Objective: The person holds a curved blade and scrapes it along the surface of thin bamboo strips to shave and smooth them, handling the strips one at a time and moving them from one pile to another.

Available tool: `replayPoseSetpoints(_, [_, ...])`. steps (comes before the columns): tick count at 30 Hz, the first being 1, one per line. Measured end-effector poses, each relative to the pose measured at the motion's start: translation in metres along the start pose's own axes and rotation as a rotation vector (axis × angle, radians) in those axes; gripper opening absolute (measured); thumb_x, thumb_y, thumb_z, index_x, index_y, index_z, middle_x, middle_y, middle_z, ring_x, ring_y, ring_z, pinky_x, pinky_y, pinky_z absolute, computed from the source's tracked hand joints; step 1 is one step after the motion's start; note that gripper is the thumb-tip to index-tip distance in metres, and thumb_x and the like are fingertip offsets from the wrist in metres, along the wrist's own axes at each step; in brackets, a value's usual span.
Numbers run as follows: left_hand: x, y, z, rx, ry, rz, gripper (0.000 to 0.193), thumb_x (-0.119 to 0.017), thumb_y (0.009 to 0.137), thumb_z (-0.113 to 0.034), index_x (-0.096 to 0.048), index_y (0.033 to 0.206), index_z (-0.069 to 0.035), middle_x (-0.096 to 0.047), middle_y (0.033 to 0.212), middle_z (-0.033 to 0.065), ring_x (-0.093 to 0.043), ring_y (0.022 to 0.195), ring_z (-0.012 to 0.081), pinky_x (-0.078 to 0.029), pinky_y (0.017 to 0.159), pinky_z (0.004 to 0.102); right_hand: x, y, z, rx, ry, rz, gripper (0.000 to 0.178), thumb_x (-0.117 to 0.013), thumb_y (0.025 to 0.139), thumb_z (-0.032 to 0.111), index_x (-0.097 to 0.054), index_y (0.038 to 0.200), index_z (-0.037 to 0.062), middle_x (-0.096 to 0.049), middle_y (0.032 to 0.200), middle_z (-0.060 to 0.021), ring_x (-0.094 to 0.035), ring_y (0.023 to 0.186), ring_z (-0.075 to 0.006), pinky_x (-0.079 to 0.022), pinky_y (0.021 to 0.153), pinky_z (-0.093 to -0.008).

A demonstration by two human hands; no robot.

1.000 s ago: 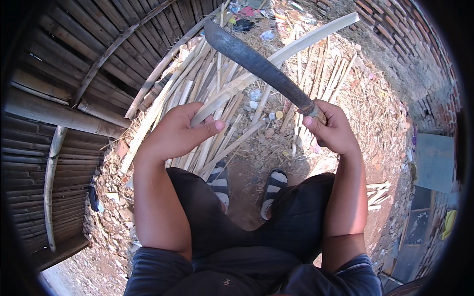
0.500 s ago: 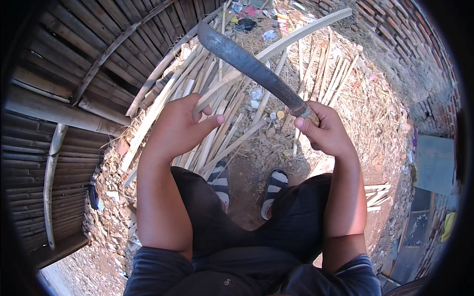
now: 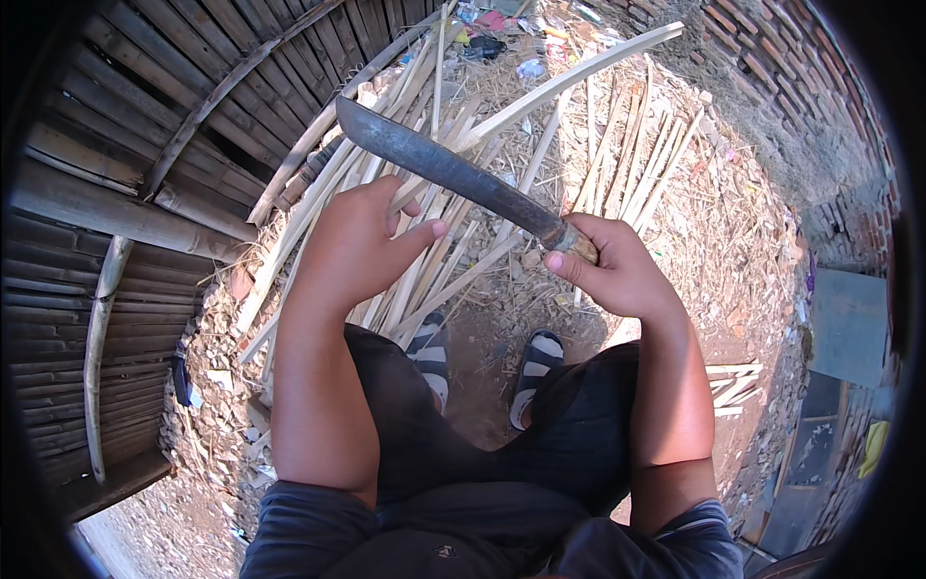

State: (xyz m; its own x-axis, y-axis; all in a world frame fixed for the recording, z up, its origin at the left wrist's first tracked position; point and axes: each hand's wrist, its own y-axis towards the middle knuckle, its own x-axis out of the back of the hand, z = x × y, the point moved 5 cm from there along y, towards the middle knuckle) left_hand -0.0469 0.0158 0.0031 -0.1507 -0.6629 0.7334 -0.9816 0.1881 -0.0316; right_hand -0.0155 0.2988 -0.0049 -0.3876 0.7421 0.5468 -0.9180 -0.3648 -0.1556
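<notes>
My right hand point(image 3: 617, 265) is wrapped round the wooden handle of a machete point(image 3: 439, 164). Its dark, broad blade slants up to the far left, passing above the fingers of my left hand point(image 3: 362, 246). A long pale bamboo strip point(image 3: 579, 75) runs from my left hand up to the far right. The left fingers curl round its near end while the thumb sticks out apart from it. The blade crosses over the strip in the picture; whether the two touch, I cannot tell.
Many split bamboo strips point(image 3: 453, 256) lie on the ground beyond my feet, with another bundle point(image 3: 656, 164) to the right. Short cut pieces point(image 3: 735, 388) are near my right arm. A bamboo wall point(image 3: 183, 106) stands left, a brick wall point(image 3: 772, 58) right.
My right hand has moved left and slightly nearer, swinging the machete's blade left and down toward my left hand. The bamboo strip and left hand have shifted only a little.
</notes>
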Motion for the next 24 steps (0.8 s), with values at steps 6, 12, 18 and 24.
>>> replayPoseSetpoints(6, [0.001, -0.001, 0.002, -0.033, -0.054, -0.025, 0.046, -0.089, 0.088, -0.034, -0.066, 0.099, 0.005, -0.051, 0.068, 0.0038, -0.049, 0.064, 0.0124, -0.044, 0.06, 0.0345, 0.013, -0.007, -0.003, -0.195, 0.122, -0.059, 0.041, -0.079, 0.1, 0.03, -0.073, 0.125, -0.0012, -0.077, 0.104, -0.0151, -0.071, 0.097, -0.0227, -0.054, 0.092, -0.0386])
replayPoseSetpoints(12, [-0.002, 0.001, 0.003, -0.014, -0.032, -0.008, 0.046, -0.089, 0.088, -0.033, -0.068, 0.104, 0.005, -0.05, 0.068, 0.0033, -0.049, 0.064, 0.0127, -0.043, 0.06, 0.0341, 0.006, -0.002, -0.01, 0.003, 0.014, -0.053, 0.039, -0.08, 0.099, 0.031, -0.074, 0.123, -0.0003, -0.078, 0.103, -0.016, -0.072, 0.098, -0.0223, -0.055, 0.09, -0.039])
replayPoseSetpoints(18, [0.0, 0.0, 0.001, -0.006, -0.04, -0.006, 0.049, -0.089, 0.088, -0.034, -0.069, 0.108, 0.006, -0.051, 0.068, 0.0033, -0.05, 0.064, 0.0128, -0.044, 0.06, 0.034, 0.014, -0.006, -0.008, -0.139, 0.107, -0.083, 0.038, -0.079, 0.1, 0.029, -0.073, 0.123, -0.0001, -0.078, 0.1, -0.0121, -0.071, 0.096, -0.0188, -0.054, 0.09, -0.036])
replayPoseSetpoints(24, [-0.001, -0.001, 0.004, 0.012, -0.045, -0.011, 0.05, -0.09, 0.088, -0.034, -0.07, 0.11, 0.006, -0.052, 0.069, 0.0032, -0.05, 0.064, 0.0128, -0.045, 0.06, 0.0338, 0.009, -0.003, -0.01, -0.044, 0.025, -0.064, 0.04, -0.079, 0.1, 0.03, -0.073, 0.124, -0.0006, -0.078, 0.099, -0.0126, -0.07, 0.097, -0.0198, -0.054, 0.091, -0.0368])
